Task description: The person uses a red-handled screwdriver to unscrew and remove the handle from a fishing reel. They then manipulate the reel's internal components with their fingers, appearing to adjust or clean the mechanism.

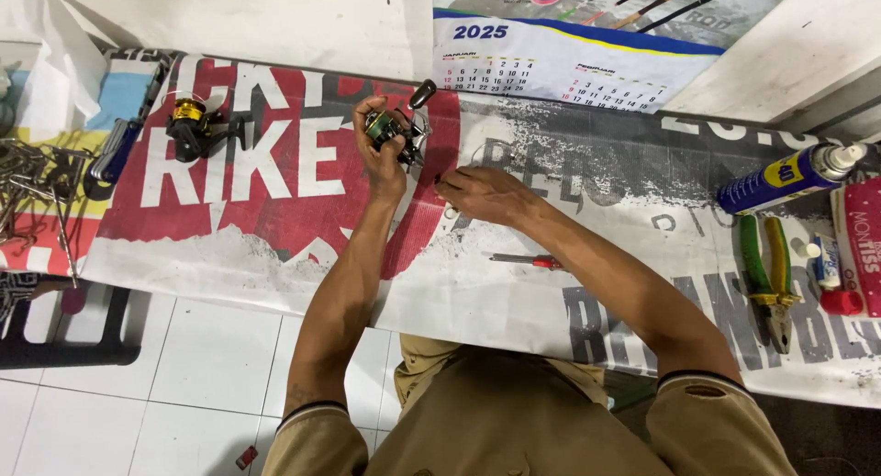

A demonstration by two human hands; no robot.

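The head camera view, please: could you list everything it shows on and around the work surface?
Fishing reel: one, green and dark, in left hand.
Second reel: one, black and yellow, on banner at left.
Printed banner: one, red, white and grey, covering the surface.
Screwdriver: one, red handle, beneath right forearm.
Pliers: one, green and yellow handles, at right.
Spray can: one, blue and yellow, at right.
Wall calendar: one, white and blue, at top.
Metal hooks: several, grey, far left.
Left hand: raised, gripping reel.
Right hand: resting on banner.
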